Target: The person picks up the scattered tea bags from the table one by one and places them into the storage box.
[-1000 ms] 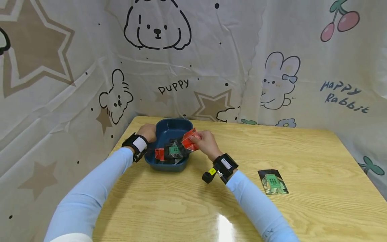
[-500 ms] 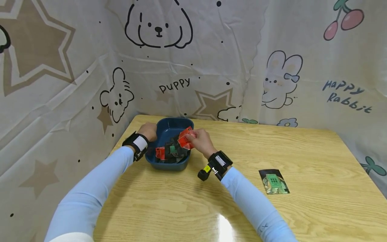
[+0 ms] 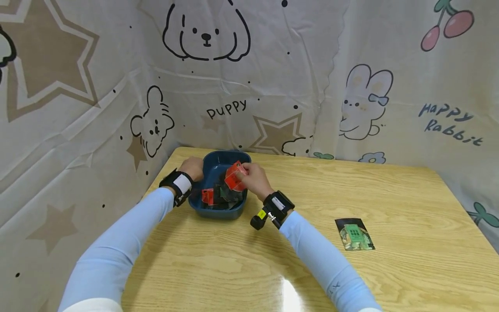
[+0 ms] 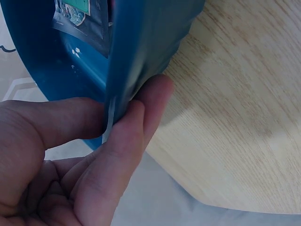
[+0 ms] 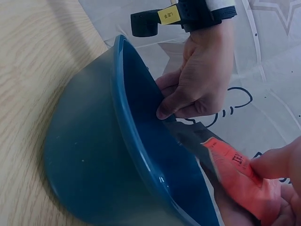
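Observation:
My left hand [image 3: 192,168] pinches the left rim of a deep blue plastic basin [image 3: 218,213]. In the left wrist view its thumb lies inside the wall and its fingers outside. With thumb and fingers, my right hand [image 3: 256,178] grips the red end of a red-and-black packet [image 5: 237,174] over the basin's right side. That packet's dark end points into the basin. Inside lie several flat packets, one with a red end [image 3: 208,196]; a dark one with a green label [image 4: 80,9] shows in the left wrist view. They partly cover each other.
A dark packet with a green label [image 3: 354,235] lies on the wooden table [image 3: 218,268], right of the right forearm. The basin stands near the table's back left corner. A printed cloth [image 3: 273,78] hangs behind and at the left.
My right hand has moved left and slightly back with the red-and-black packet, further over the basin. The left hand still holds the rim.

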Motion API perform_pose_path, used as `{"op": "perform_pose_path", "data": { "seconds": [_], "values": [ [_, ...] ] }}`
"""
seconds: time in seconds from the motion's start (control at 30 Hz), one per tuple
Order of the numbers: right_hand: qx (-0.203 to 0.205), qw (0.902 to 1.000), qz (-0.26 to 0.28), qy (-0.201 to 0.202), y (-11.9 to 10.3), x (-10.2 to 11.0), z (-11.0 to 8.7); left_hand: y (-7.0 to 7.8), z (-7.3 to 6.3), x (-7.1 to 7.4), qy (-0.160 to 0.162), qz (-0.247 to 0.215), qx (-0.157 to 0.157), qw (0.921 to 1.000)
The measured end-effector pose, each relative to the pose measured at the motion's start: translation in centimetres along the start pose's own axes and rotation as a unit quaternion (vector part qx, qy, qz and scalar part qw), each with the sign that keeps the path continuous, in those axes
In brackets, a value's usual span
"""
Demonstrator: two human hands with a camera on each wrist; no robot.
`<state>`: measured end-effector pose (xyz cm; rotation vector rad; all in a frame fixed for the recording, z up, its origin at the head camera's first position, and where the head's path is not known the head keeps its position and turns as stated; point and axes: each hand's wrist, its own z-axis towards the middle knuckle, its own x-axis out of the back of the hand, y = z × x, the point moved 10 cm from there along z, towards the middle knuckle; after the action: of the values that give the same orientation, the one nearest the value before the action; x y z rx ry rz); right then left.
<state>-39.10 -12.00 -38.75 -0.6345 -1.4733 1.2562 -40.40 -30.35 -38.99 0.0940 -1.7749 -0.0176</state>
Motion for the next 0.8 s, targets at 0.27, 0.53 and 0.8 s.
{"op": "perform_pose_path", "data": {
  "seconds": [0.27,0.53,0.8],
  "values": [
    [0.009,0.9997,0.003,-0.021,-0.2,-0.7,-0.1,0.6,-0.2,0.2,0.004,0.007,-0.010,0.9999],
    [0.003,0.9994,0.004,-0.034,0.2,-0.5,0.0,0.6,-0.1,0.6,0.008,0.008,-0.012,0.9999],
    [0.008,0.9992,0.016,-0.036,-0.4,0.3,-0.5,0.3,-0.3,0.4,0.006,0.004,-0.007,1.0000]
  ]
}}
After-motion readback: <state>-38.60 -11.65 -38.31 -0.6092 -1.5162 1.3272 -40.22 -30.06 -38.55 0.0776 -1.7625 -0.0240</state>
